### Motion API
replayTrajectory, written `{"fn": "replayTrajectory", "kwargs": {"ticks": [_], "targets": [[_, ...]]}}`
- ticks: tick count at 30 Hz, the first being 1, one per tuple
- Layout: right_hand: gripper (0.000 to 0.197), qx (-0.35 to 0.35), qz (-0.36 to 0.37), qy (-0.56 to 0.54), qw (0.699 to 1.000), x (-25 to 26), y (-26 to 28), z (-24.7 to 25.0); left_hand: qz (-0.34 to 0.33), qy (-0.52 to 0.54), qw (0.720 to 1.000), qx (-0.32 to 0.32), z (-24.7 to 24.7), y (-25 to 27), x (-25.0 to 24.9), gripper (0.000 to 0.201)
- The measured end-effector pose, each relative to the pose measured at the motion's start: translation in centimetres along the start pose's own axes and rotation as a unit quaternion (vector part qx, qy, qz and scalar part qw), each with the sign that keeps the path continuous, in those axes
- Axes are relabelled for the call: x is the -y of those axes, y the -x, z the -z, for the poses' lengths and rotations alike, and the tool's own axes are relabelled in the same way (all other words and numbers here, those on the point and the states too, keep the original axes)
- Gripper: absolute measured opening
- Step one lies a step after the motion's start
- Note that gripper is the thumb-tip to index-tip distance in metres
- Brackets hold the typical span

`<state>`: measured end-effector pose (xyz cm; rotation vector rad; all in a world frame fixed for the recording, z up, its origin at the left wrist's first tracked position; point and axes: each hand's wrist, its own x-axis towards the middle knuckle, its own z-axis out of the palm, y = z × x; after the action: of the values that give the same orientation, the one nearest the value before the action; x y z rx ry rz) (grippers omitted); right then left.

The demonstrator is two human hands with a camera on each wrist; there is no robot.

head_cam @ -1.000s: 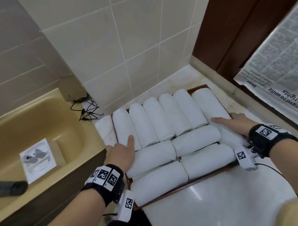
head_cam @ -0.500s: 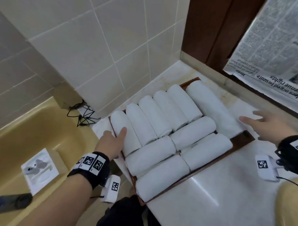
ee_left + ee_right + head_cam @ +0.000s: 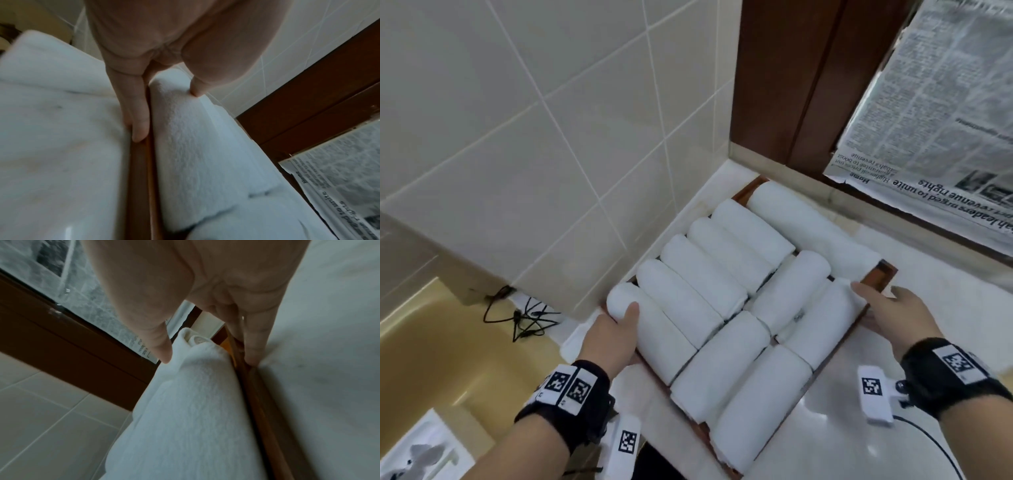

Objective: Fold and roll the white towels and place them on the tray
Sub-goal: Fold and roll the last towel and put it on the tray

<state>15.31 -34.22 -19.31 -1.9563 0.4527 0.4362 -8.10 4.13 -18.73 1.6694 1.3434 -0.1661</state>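
Two hands grasp the tray by its opposite short edges. The left hand sits at the tray's left edge, its thumb pressing on the end roll. The left wrist view adds what the head view hides: the fingers run straight down the outside of the wooden rim, so rim and roll are pinched between thumb and fingers. The right hand mirrors this at the right edge. From the head view only its thumb on a towel shows; the right wrist view shows the fingers outside the rim and the thumb pressing into the towel's end beside its spiral.

Only the head view gives the full load: ten rolled towels fill the tray, packed touching, five side by side along the far edge, one long roll at the right, four laid crosswise along the near edge. The tray rests on a white counter, its far corner close to the tiled wall. Newspaper covers a dark wooden frame behind the counter. Off the counter's left edge lie tangled black cords and a yellowish tub.
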Motion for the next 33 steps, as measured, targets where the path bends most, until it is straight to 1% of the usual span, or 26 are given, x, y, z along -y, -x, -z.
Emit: {"fn": "replayTrajectory", "kwargs": {"ticks": [1,2,3,4,5,6,7,8,11,13,16,17,19,21,22,24,25,27,29,30,31,32,33], "targets": [[0.126,0.001,-0.003,-0.001,1.0,0.8,-0.4,-0.6,0.002,0.015,1.0,0.006,-0.1,-0.2,-0.6,0.086],[0.13,0.002,-0.004,0.002,1.0,1.5,-0.9,-1.2,-0.001,0.035,0.999,0.013,-0.2,-0.6,-0.9,0.077],[0.129,0.003,-0.005,0.004,1.0,2.1,-1.5,-1.7,0.004,0.051,0.998,0.021,-0.3,-0.6,-1.5,0.067],[0.121,0.01,-0.003,0.005,1.0,2.9,-1.7,-2.3,0.008,0.049,0.998,0.025,-0.4,-0.8,-1.9,0.066],[0.108,0.013,0.0,0.007,1.0,3.7,-1.9,-2.9,0.018,0.047,0.998,0.036,-0.5,-1.0,-2.1,0.077],[0.092,0.018,0.007,0.01,1.0,4.5,-2.1,-3.4,0.023,0.055,0.997,0.041,-0.7,-1.4,-2.1,0.093],[0.08,0.023,0.01,0.013,1.0,5.3,-2.2,-4.0,0.031,0.077,0.996,0.045,-0.9,-1.7,-2.2,0.107],[0.077,0.026,0.012,0.022,0.999,5.9,-2.4,-4.5,0.029,0.093,0.994,0.048,-1.0,-2.2,-2.0,0.115],[0.094,0.024,0.018,0.048,0.998,7.2,-3.4,-5.6,0.026,0.118,0.991,0.057,-1.0,-2.6,-2.7,0.119],[0.101,0.022,0.023,0.073,0.997,8.2,-3.5,-6.2,0.02,0.116,0.992,0.051,-1.1,-2.8,-3.0,0.12],[0.097,0.027,0.027,0.094,0.995,9.2,-4.0,-6.4,0.011,0.097,0.995,0.035,-1.6,-4.1,-2.4,0.129],[0.099,0.031,0.025,0.102,0.994,9.3,-4.1,-6.4,0.009,0.087,0.996,0.029,-1.8,-4.6,-2.0,0.132],[0.099,0.033,0.026,0.108,0.993,9.2,-4.2,-6.1,0.009,0.085,0.996,0.021,-2.3,-6.0,-0.7,0.132],[0.093,0.023,0.036,0.122,0.992,9.3,-4.0,-6.1,0.008,0.09,0.996,0.02,-1.9,-5.5,-1.2,0.136],[0.09,0.015,0.047,0.138,0.989,9.6,-3.9,-6.3,0.005,0.099,0.994,0.036,-1.6,-4.9,-1.7,0.131],[0.079,0.007,0.077,0.176,0.981,10.4,-4.0,-7.0,0.018,0.133,0.99,0.052,-1.1,-4.1,-2.1,0.102],[0.072,0.008,0.084,0.189,0.978,11.0,-4.1,-7.4,0.023,0.142,0.988,0.062,-0.9,-3.6,-2.4,0.092],[0.065,0.008,0.074,0.206,0.976,11.9,-4.2,-8.4,0.019,0.138,0.987,0.081,-0.5,-3.0,-2.6,0.082],[0.065,0.017,0.074,0.214,0.974,12.7,-4.4,-9.0,-0.01,0.146,0.985,0.094,-0.2,-2.6,-2.7,0.057],[0.064,0.028,0.08,0.213,0.973,12.8,-4.6,-9.2,-0.014,0.138,0.985,0.101,0.0,-2.5,-2.7,0.046],[0.064,0.043,0.083,0.217,0.972,13.0,-4.7,-9.4,-0.005,0.12,0.987,0.108,0.4,-2.3,-2.8,0.041],[0.068,0.052,0.078,0.22,0.971,13.1,-5.0,-9.6,0.005,0.102,0.988,0.113,0.6,-2.1,-2.8,0.041],[0.076,0.054,0.069,0.222,0.971,13.2,-5.2,-9.9,0.008,0.091,0.989,0.116,0.9,-2.0,-2.8,0.041]]}}
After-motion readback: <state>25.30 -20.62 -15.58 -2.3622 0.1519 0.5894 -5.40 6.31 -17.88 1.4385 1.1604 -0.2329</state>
